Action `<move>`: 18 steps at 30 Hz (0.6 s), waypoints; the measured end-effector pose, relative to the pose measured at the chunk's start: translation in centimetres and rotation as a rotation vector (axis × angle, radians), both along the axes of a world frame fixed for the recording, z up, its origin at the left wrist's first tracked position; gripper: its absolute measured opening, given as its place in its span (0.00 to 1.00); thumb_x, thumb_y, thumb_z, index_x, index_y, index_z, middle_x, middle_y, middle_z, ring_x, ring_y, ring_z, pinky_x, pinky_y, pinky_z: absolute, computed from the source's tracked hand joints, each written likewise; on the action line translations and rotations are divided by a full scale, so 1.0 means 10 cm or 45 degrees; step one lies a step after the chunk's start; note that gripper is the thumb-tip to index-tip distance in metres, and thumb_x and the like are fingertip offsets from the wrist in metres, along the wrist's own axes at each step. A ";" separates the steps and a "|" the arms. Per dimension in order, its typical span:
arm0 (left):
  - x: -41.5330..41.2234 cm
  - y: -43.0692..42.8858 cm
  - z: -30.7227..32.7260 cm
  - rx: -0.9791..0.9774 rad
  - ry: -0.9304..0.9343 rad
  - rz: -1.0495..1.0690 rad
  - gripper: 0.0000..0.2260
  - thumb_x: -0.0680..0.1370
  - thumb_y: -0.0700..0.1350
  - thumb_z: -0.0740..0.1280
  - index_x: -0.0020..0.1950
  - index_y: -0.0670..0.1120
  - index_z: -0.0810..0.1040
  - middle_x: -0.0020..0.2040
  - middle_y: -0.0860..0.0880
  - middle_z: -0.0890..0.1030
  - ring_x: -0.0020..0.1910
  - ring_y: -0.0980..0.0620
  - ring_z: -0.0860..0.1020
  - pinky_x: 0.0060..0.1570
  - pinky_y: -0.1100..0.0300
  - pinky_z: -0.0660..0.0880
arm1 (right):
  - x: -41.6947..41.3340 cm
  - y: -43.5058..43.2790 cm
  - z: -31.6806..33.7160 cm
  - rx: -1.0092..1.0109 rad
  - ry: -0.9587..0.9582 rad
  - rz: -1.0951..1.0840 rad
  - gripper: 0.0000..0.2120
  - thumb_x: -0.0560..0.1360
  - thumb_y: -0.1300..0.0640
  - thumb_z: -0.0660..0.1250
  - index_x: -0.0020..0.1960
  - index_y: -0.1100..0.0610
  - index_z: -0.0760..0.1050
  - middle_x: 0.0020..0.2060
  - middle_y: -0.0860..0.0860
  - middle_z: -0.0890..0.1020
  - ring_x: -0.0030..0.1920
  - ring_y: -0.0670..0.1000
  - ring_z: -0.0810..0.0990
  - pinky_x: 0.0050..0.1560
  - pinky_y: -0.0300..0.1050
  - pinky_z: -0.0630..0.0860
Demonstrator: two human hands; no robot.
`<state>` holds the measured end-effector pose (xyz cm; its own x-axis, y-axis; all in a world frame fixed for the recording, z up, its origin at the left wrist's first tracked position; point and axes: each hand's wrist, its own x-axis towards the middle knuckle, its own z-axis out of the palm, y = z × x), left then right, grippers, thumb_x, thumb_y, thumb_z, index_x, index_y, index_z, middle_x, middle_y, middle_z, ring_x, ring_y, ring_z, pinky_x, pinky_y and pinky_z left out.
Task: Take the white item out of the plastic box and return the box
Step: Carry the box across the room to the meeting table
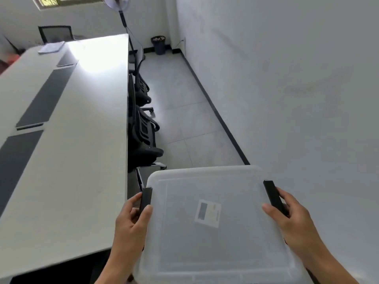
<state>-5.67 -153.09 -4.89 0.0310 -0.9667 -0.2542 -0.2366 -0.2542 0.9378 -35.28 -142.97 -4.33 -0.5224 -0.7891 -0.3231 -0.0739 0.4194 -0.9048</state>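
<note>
A translucent plastic box (215, 238) with its lid on fills the lower middle of the head view, held in the air above the floor. A small label (208, 212) sits on the lid. My left hand (131, 224) grips the black latch (146, 199) on the box's left side. My right hand (291, 218) grips the black latch (273, 196) on its right side. What lies inside the box is hidden by the cloudy lid; no white item shows.
A long white table (67, 140) with dark strips runs along the left. Black office chairs (143, 136) are tucked at its right edge. A white wall (297, 89) stands on the right, and a tiled aisle (184, 111) leads to a bin (159, 44) and a standing fan (123, 15).
</note>
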 end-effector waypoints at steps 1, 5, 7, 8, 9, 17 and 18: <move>-0.11 -0.23 0.05 -0.014 0.002 -0.022 0.15 0.77 0.40 0.65 0.62 0.50 0.74 0.43 0.38 0.82 0.35 0.50 0.80 0.34 0.58 0.77 | -0.09 -0.19 0.02 -0.019 -0.008 -0.009 0.18 0.74 0.55 0.70 0.59 0.41 0.72 0.48 0.52 0.84 0.49 0.56 0.83 0.56 0.60 0.77; -0.54 -1.10 0.08 -0.002 0.026 -0.069 0.14 0.76 0.39 0.66 0.60 0.52 0.75 0.41 0.38 0.81 0.34 0.53 0.81 0.33 0.61 0.78 | -0.51 -0.98 -0.03 -0.025 -0.011 -0.056 0.19 0.73 0.56 0.70 0.62 0.44 0.73 0.52 0.50 0.83 0.53 0.53 0.82 0.59 0.57 0.76; -0.78 -1.55 0.03 0.000 -0.001 -0.090 0.16 0.76 0.40 0.66 0.64 0.50 0.74 0.43 0.35 0.81 0.39 0.45 0.81 0.40 0.51 0.79 | -0.77 -1.43 -0.11 -0.021 0.001 -0.043 0.19 0.73 0.55 0.71 0.63 0.45 0.74 0.50 0.54 0.84 0.51 0.58 0.82 0.58 0.59 0.76; -0.91 -1.78 -0.01 -0.004 -0.007 -0.077 0.17 0.76 0.40 0.66 0.65 0.49 0.74 0.44 0.35 0.81 0.40 0.43 0.81 0.43 0.48 0.78 | -0.91 -1.69 -0.15 -0.019 0.001 -0.034 0.19 0.73 0.55 0.71 0.62 0.43 0.74 0.48 0.56 0.84 0.51 0.60 0.82 0.57 0.60 0.76; -1.04 -2.01 -0.04 -0.012 -0.006 -0.057 0.17 0.76 0.40 0.66 0.65 0.49 0.73 0.44 0.36 0.81 0.40 0.43 0.81 0.43 0.47 0.78 | -1.05 -1.95 -0.18 -0.023 -0.009 -0.024 0.18 0.73 0.55 0.70 0.60 0.41 0.74 0.48 0.58 0.84 0.51 0.62 0.82 0.56 0.61 0.77; -1.93 -3.71 0.00 -0.041 -0.009 0.076 0.18 0.75 0.37 0.68 0.64 0.46 0.73 0.43 0.39 0.81 0.39 0.47 0.81 0.37 0.60 0.75 | -2.06 -3.98 -0.10 -0.031 0.021 0.118 0.18 0.73 0.56 0.70 0.61 0.42 0.73 0.47 0.62 0.83 0.49 0.64 0.81 0.49 0.58 0.77; -2.00 -3.88 0.02 -0.046 -0.002 0.098 0.17 0.75 0.38 0.68 0.63 0.48 0.73 0.43 0.40 0.81 0.40 0.47 0.81 0.37 0.61 0.75 | -2.15 -4.23 -0.07 -0.025 0.026 0.160 0.20 0.73 0.56 0.70 0.63 0.45 0.73 0.45 0.58 0.83 0.47 0.60 0.83 0.48 0.55 0.78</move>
